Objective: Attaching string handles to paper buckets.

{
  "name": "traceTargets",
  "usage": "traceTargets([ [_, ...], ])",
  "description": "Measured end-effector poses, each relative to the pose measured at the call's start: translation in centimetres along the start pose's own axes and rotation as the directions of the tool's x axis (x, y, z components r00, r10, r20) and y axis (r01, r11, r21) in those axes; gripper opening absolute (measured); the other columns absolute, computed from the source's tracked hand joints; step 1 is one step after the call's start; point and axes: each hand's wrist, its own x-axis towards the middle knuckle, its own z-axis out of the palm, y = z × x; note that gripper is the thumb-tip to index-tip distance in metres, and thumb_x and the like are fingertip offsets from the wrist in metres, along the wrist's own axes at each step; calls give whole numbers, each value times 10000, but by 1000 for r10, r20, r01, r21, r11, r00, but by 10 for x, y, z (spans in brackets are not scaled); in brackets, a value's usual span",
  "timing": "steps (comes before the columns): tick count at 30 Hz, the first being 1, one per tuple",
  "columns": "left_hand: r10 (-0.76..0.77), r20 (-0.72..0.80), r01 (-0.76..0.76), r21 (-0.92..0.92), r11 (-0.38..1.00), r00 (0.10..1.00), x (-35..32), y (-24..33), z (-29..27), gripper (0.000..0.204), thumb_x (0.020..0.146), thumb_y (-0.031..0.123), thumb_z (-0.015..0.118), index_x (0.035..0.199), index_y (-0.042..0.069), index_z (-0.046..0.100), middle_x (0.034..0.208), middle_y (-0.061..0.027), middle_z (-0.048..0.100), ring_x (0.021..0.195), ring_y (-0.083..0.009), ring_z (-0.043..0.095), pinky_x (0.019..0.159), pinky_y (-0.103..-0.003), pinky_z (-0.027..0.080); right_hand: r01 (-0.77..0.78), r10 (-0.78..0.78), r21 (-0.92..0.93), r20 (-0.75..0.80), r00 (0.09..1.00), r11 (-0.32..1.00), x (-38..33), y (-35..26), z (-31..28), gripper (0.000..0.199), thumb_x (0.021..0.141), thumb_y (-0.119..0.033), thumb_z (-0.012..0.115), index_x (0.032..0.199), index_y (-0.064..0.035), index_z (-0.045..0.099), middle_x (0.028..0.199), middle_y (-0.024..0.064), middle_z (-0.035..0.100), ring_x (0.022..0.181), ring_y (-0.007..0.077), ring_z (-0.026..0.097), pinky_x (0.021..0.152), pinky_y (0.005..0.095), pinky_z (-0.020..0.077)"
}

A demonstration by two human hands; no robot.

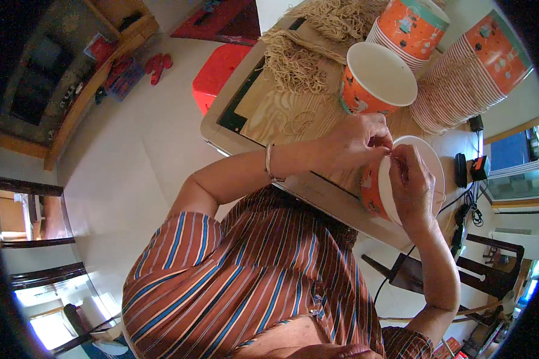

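My left hand (356, 140) and my right hand (410, 185) both grip an orange paper cup (371, 190) with a white inside, tilted on its side over the wooden table (281, 113). The fingertips of both hands meet at the cup's rim, pinching something thin there that is too small to make out. A silver bangle circles my left wrist. Just beyond my hands a second orange paper cup (374, 81) stands upright and open.
Two long stacks of orange cups (467, 78) lie at the table's far right. A heap of tan strings (299, 57) lies at the far left of the table. A red stool (218, 69) stands on the floor. Black chargers and cables (470, 170) sit at the right edge.
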Motion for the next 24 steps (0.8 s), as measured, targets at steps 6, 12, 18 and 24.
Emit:
traceTargets([
  [6,-20,105,15,48,999,994,5,5,-8,241,842,253,660,910,21,666,833,-105,584,784,-263,611,689,-360,486,39,-39,-36,2,999,999,0,0,-1,78,869,-28,575,941,-50,554,861,148,630,769,337,648,651,391,524],
  [12,57,108,-66,78,995,993,4,8,-8,201,846,210,653,883,13,666,825,-107,583,748,-251,615,671,-352,492,-74,74,72,-7,997,995,1,6,3,71,858,-52,613,917,-43,575,787,158,650,717,288,675,637,370,527],
  [18,134,190,-168,174,970,973,8,10,-13,213,838,217,661,873,8,640,841,-113,564,778,-293,599,674,-374,492,-135,132,133,33,991,982,4,11,1,56,848,-65,627,876,-36,588,746,154,650,680,230,673,626,341,522],
  [24,158,261,-215,207,954,952,14,11,-16,198,837,200,644,875,9,612,879,-119,558,821,-316,593,681,-396,495,-144,134,135,84,987,980,5,11,-2,73,838,-80,635,886,-37,601,742,143,655,674,222,674,625,345,524],
])
